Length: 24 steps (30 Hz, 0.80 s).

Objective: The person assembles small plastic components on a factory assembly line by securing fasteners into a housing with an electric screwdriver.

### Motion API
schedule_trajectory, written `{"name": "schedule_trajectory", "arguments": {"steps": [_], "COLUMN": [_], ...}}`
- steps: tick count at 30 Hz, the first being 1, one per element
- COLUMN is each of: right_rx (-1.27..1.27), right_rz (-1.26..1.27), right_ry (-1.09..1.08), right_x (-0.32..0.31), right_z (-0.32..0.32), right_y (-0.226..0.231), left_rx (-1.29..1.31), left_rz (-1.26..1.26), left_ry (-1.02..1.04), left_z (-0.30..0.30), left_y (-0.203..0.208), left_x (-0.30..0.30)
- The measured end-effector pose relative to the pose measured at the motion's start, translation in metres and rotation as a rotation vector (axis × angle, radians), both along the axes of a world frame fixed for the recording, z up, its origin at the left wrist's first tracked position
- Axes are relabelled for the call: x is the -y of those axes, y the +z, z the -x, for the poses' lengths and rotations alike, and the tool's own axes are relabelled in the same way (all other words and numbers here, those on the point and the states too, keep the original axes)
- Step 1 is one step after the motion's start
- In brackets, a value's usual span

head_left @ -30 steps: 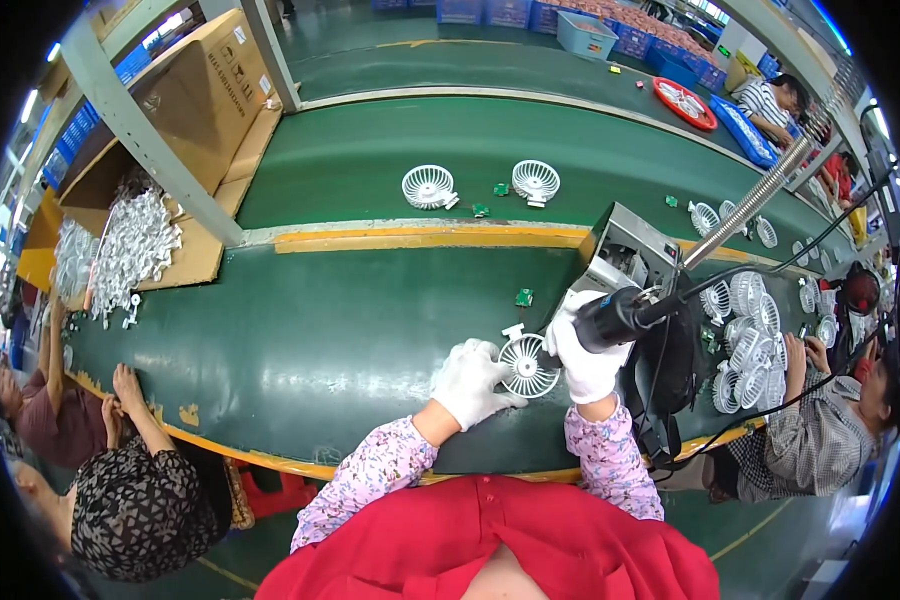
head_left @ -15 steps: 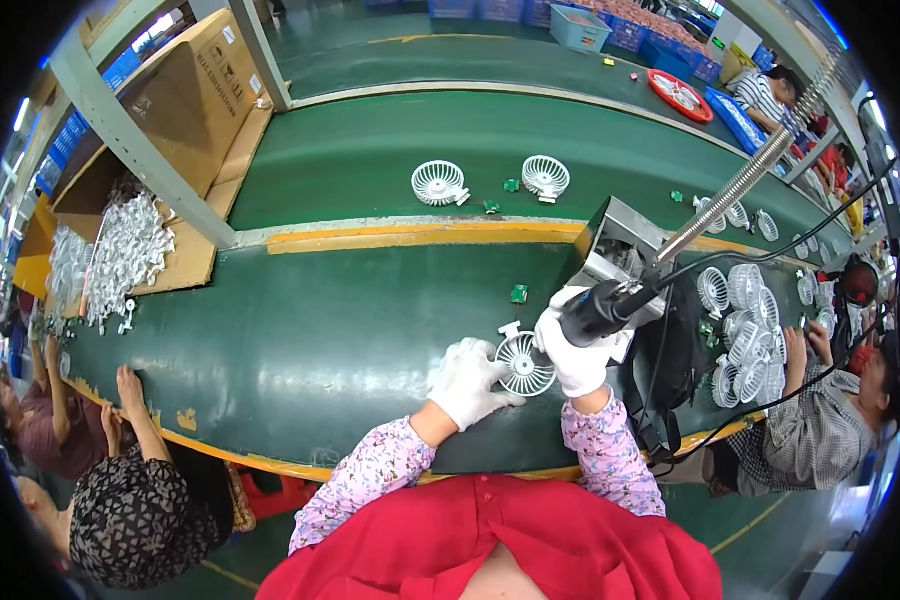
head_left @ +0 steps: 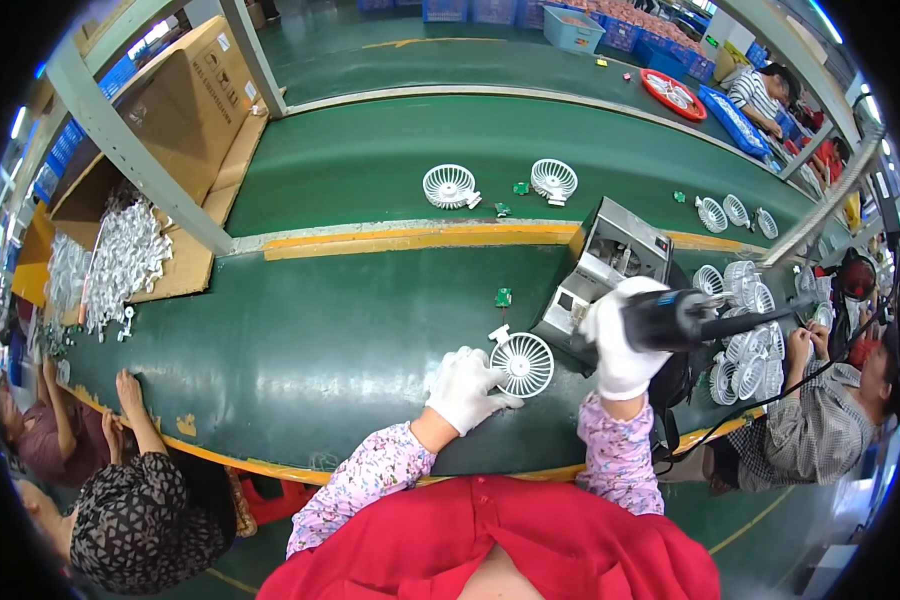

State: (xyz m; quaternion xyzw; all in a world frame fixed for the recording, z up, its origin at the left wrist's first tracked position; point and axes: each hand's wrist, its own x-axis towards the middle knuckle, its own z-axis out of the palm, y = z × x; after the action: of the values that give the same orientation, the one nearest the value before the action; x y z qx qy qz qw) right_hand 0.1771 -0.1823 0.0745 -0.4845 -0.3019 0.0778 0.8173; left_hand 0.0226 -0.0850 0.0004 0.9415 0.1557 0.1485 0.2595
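Observation:
My left hand, in a white glove, grips the near-left rim of a round white fan housing lying on the green work surface. A small green circuit board lies just beyond the housing, joined to it by a thin wire. My gloved right hand is wrapped round a black electric screwdriver, held tilted to the right of the housing and apart from it. The screwdriver's tip cannot be made out. Just beyond that hand stands a metal box with an open top, probably a screw feeder.
Piled white fan housings sit at the right, near a co-worker. On the green conveyor ahead, fan housings and circuit boards are spread out. At left, a cardboard box spills small white parts. Two people sit at the left.
My right hand has lifted the screwdriver off the fan housing and moved right. The spring hanger and cable have swung right. My left hand keeps its grip on the housing.

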Motion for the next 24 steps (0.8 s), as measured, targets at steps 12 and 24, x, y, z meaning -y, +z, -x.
{"name": "schedule_trajectory", "arguments": {"steps": [12, 24], "right_rx": [-0.067, 0.187], "right_rz": [0.074, 0.378], "right_ry": [0.134, 0.216], "right_x": [-0.002, -0.031], "right_z": [0.018, 0.052], "right_y": [0.006, -0.024], "left_rx": [-0.020, 0.043], "left_rz": [-0.020, 0.001], "left_ry": [-0.030, -0.053], "left_z": [0.002, -0.002], "left_y": [0.000, -0.010], "left_x": [-0.002, -0.004]}}
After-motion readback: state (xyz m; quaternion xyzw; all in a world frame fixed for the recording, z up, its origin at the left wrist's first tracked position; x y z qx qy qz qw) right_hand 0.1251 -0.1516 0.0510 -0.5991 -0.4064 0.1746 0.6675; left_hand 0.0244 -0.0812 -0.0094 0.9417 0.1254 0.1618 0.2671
